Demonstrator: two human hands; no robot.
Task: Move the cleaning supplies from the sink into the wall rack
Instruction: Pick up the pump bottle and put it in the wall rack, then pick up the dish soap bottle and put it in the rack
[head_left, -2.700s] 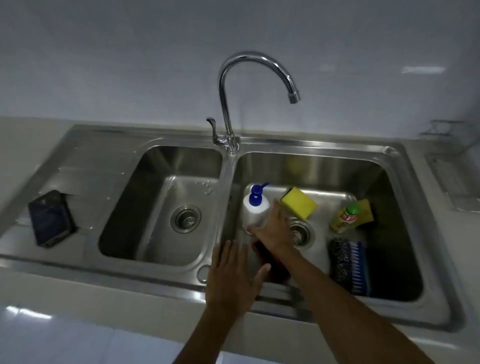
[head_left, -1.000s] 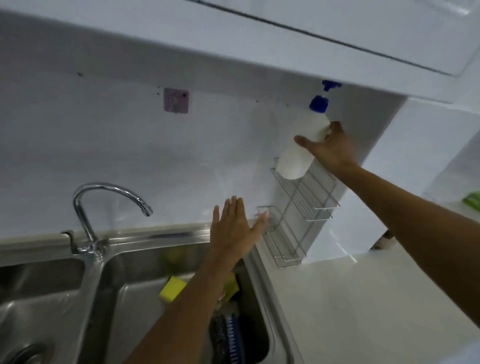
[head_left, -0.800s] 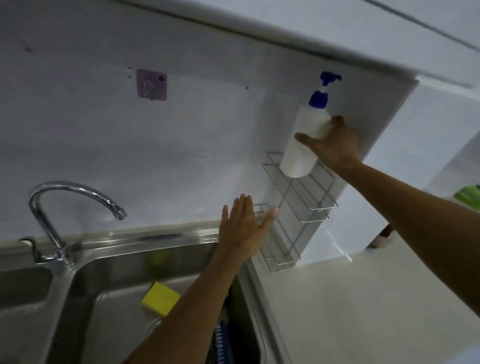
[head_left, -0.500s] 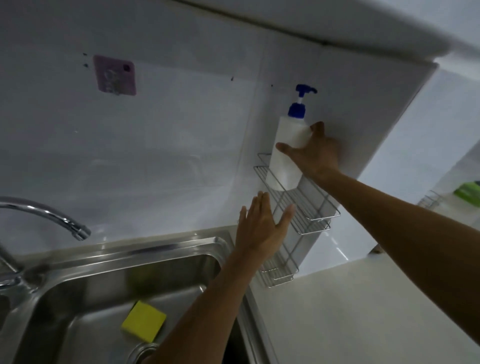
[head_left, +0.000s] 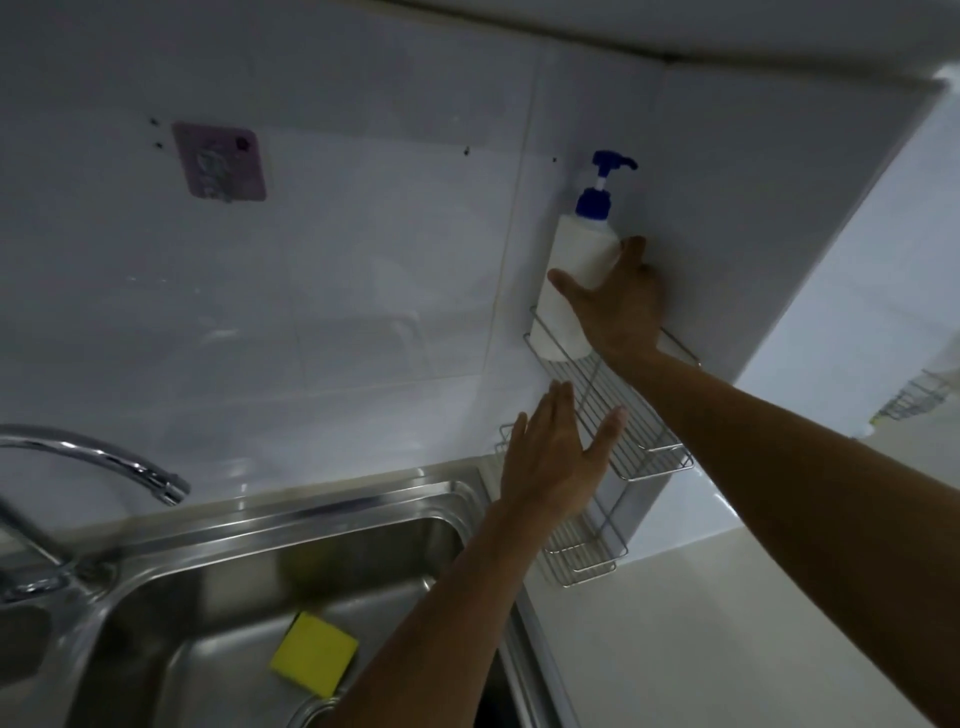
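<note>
So the person's right hand (head_left: 618, 306) is wrapping around a white pump bottle (head_left: 574, 270) with a blue pump top, thumb out on the near side and fingers curling behind it, so that grip is clenched on the bottle. The bottle is standing upright with its base sitting down inside the left end of the top shelf of the wire wall rack (head_left: 639, 431), right up by the tiled wall. I can't really tell whether it's fully resting on the wires, since the front rail is covering the bottom edge.

The left hand (head_left: 553, 457) is hovering lower down in front of the rack, palm flat and fingers spread, holding nothing, so that one's released. It's covering part of the rack's lower shelf.

Down in the steel sink (head_left: 291, 530) a yellow sponge (head_left: 314, 660) is lying flat on the basin floor near the drain. The chrome faucet (head_left: 119, 467) is arching in from the left, and a pinkish stick-on hook (head_left: 221, 161) is sitting on the wall above it. The pale bench (head_left: 675, 649) is running off to the right of the sink.
</note>
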